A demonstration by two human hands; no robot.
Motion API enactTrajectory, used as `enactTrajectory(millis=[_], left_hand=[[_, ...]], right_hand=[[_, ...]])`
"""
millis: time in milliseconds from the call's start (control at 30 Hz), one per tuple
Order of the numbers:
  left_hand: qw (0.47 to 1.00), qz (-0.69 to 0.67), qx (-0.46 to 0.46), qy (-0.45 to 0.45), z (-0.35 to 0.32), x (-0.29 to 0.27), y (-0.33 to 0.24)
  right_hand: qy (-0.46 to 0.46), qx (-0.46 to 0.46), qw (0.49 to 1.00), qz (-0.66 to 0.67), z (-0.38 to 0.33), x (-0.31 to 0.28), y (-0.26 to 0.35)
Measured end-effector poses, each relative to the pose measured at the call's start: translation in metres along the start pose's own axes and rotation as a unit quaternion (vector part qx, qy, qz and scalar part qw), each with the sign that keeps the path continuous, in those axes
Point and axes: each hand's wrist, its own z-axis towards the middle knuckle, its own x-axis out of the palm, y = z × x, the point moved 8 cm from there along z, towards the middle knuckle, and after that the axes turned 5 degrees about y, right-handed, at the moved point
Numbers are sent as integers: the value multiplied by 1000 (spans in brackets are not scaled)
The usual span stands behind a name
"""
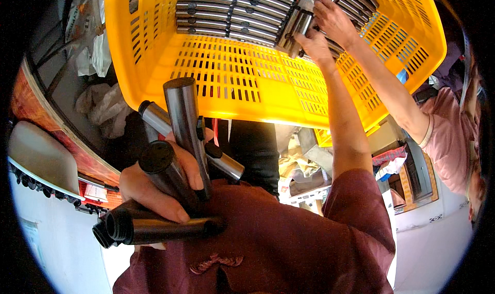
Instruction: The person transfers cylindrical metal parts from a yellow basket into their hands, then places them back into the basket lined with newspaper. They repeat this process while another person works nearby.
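While our left hand point(143, 188) clutches, eight o'clock: fingers curled around several dark metal tubes point(183, 113), pointing different ways.
Our right hand point(316, 47), one o'clock: fingertips against shiny tubes point(227, 7); we cannot tell whether they pinch.
Slotted yellow crate point(268, 99), twelve o'clock: holds the shiny rows.
Co-worker's hand point(336, 23): just beside our right.
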Motion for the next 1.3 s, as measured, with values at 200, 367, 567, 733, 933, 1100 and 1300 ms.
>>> enactTrajectory(millis=[200, 367, 567, 733, 933, 1100, 1300], left_hand=[[995, 26, 2, 93, 4, -2, 1], [997, 32, 17, 75, 13, 8, 2], [993, 16, -9, 114, 18, 3, 14], [996, 19, 19, 80, 14, 10, 9], [997, 20, 7, 76, 14, 13, 18], [995, 20, 15, 95, 20, 16, 24], [997, 15, 17, 67, 24, 24, 37]], right_hand=[[1, -162, 975, -149, 42, -16, -31], [17, 28, 974, -226, 43, 4, -57], [-91, 21, 940, -328, 22, -7, -46], [-61, 75, 956, -277, 18, 6, -19], [-183, 73, 959, -203, 3, -15, -6], [-266, -9, 952, -152, 6, -38, 13], [-178, -23, 944, -278, 42, -49, 11]])
